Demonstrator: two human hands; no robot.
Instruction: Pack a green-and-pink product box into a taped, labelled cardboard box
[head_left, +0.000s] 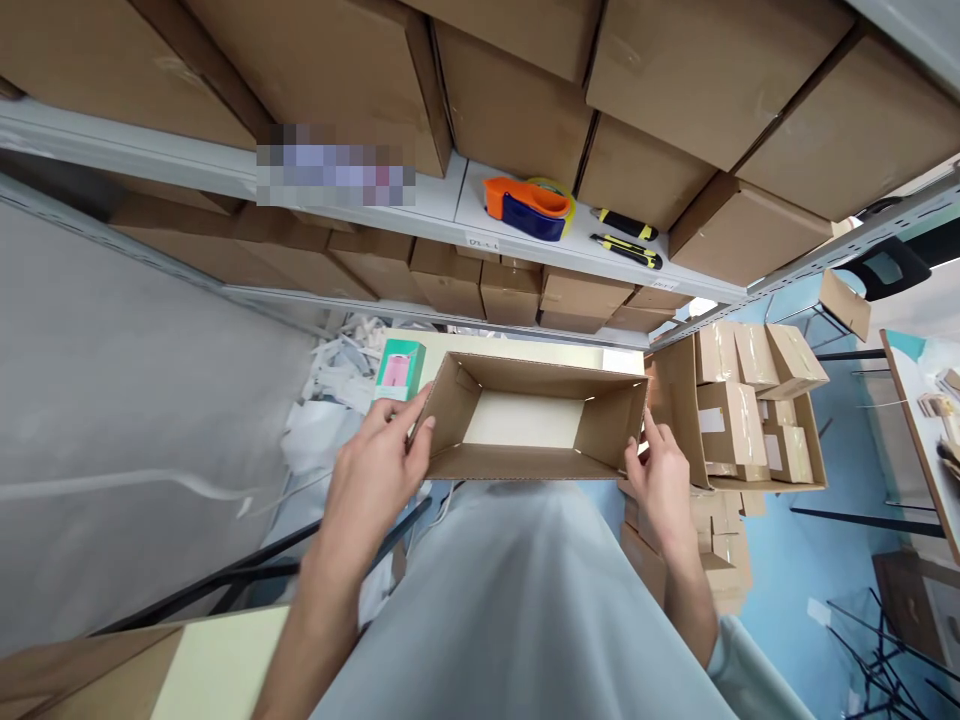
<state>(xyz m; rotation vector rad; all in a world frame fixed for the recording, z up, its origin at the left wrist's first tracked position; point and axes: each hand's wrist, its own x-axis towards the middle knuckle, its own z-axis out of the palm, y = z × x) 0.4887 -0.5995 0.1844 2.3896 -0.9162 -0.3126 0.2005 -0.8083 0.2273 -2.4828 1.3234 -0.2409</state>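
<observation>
Pinching opposite ends, the left hand (386, 450) and right hand (661, 472) hold a brown, rectangular, open-topped cardboard box (517, 463) between them; uneven squeezing could buckle it, a leftward slip topple the green-and-pink carton (400, 368) beyond the left hand.

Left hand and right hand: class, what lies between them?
In the head view, an open-topped cardboard box lies between the left hand and right hand, held at both ends.

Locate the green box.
In the head view, the green box sits left of the open cardboard box, just beyond the left hand.
</observation>
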